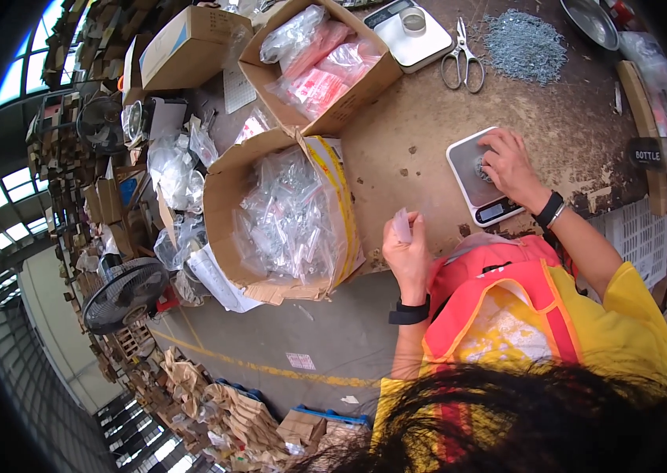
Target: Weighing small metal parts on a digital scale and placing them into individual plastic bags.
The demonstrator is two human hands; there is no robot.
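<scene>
My left hand (406, 256) is raised at the table's near edge, its fingers closed on a small clear plastic bag (403, 225). On the table to the right lies a small white digital scale (468, 175) with a dark display. My right hand (511, 167) reaches over its plate, fingertips curled together on a little heap of small grey metal screws (483, 169). The fingers partly cover that heap. Farther off, a large loose pile of the same kind of screws (524, 47) is spread on the worn brown tabletop (408, 134).
Left of my hands stands an open cardboard box (227, 213) full of filled clear bags. Behind it, another carton (373, 83) holds red and clear bags. Scissors (462, 59), a second scale (420, 51) and a metal bowl (592, 24) lie at the back. A fan (124, 296) stands left.
</scene>
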